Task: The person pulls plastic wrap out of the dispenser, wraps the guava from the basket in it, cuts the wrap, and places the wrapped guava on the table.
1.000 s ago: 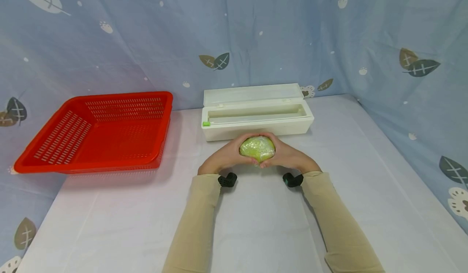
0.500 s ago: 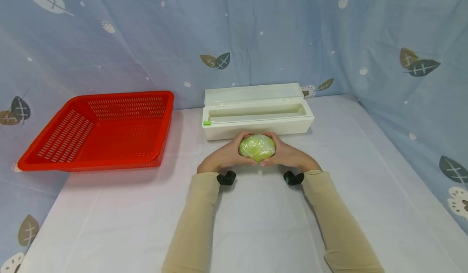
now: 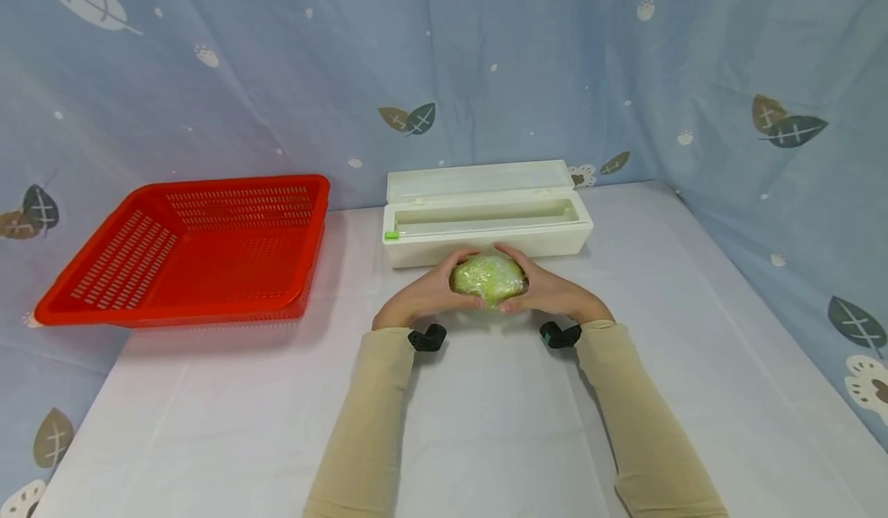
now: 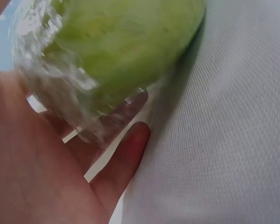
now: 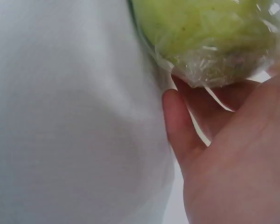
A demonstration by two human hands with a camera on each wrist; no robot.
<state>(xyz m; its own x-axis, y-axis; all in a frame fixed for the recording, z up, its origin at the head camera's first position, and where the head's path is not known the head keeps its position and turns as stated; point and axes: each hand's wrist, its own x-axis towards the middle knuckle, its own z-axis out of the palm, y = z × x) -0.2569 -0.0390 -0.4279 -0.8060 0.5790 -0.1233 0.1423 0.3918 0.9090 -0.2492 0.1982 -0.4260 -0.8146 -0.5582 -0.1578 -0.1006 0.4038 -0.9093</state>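
A yellow-green fruit (image 3: 489,280) wrapped in crinkled cling film is low over the white cloth in the head view, its exact kind masked by the film. My left hand (image 3: 432,290) curls round its left side, thumb at the near edge and fingers at the far side. On the other side my right hand (image 3: 551,290) cups it the same way. The left wrist view shows the wrapped fruit (image 4: 126,42) against the left fingers, bunched film near the palm. From the right wrist, gathered film on the fruit (image 5: 210,32) lies close to the right fingers.
Right behind the hands stands a white cling film dispenser (image 3: 486,242), its lid (image 3: 479,182) raised and a green slider (image 3: 391,235) at its left end. A red plastic basket (image 3: 236,252) is at the left. The white-covered table (image 3: 229,425) meets a blue patterned curtain behind.
The hands' fingertips, which met or nearly met around the fruit, have drawn apart at the far side. The right hand has shifted slightly right and its grasp is wider.
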